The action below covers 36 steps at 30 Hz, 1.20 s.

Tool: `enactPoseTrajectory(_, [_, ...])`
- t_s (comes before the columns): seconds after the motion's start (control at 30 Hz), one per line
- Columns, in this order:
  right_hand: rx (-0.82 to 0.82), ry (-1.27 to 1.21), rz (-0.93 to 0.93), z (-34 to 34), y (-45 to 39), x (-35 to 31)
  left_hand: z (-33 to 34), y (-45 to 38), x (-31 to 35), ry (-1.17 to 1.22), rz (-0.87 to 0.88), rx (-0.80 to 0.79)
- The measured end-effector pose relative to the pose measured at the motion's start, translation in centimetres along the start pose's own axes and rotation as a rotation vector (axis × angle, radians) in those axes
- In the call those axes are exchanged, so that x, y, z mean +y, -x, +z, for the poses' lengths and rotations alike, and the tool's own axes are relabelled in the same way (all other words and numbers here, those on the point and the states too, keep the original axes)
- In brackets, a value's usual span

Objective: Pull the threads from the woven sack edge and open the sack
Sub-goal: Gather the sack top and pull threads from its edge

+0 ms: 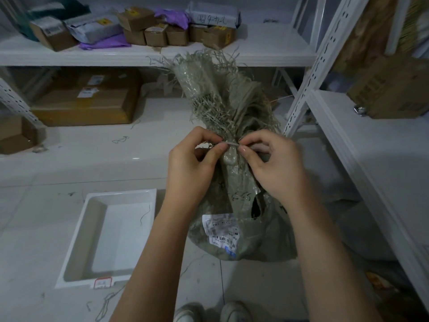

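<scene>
A grey-green woven sack (pixel 234 182) stands upright on the floor, its neck bunched tight and its frayed top edge (pixel 209 73) fanning out above. A pale tie strip (pixel 229 143) wraps the neck. My left hand (pixel 192 168) pinches the strip's left end between thumb and fingertips. My right hand (pixel 274 166) pinches its right end, fingers curled against the sack. A white shipping label (pixel 220 231) is stuck low on the sack, beside a small tear (pixel 255 206).
A shallow white tray (pixel 76 252) lies on the floor at the left, a loose thread in it. White metal shelving (pixel 325 66) stands behind and to the right, stacked with cardboard boxes (pixel 86 98) and parcels. Loose threads litter the tiled floor. My shoes (pixel 211 312) show at the bottom.
</scene>
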State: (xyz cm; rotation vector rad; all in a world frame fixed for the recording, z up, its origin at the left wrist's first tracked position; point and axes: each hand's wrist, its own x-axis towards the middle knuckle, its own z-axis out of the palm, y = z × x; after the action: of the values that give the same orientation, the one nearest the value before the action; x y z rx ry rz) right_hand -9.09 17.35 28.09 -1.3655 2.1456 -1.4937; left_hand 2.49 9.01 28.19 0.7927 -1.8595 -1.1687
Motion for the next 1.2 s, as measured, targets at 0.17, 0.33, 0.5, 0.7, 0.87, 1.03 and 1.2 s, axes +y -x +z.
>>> enactPoseTrajectory(0.17, [0.013, -0.060, 0.012, 0.0, 0.0, -0.1, 0.0, -0.1, 0.1, 0.042, 0.001, 0.024])
enactPoseTrajectory(0.33, [0.029, -0.100, 0.009, -0.1, 0.0, -0.2, -0.1, -0.1, 0.0, 0.078, -0.008, 0.014])
enactPoseTrajectory(0.5, [0.047, -0.191, 0.038, -0.2, -0.3, 0.0, -0.2, -0.3, -0.1, 0.224, -0.050, 0.068])
enactPoseTrajectory(0.7, [0.047, -0.207, 0.069, -0.1, -0.4, 0.6, 0.1, -0.3, -0.5, 0.340, -0.150, -0.034])
enactPoseTrajectory(0.87, [0.007, -0.285, 0.116, 0.4, -0.7, 0.1, 0.7, -1.2, -0.8, 0.240, -0.118, -0.006])
enactPoseTrajectory(1.03, [0.021, -0.402, 0.167, 1.1, -0.5, 1.5, 1.4, -1.5, -2.4, 0.184, -0.114, -0.057])
enactPoseTrajectory(1.2, [-0.184, -0.229, 0.342, 4.5, 0.9, 8.2, 1.8, -0.1, -9.2, 0.042, -0.157, -0.204])
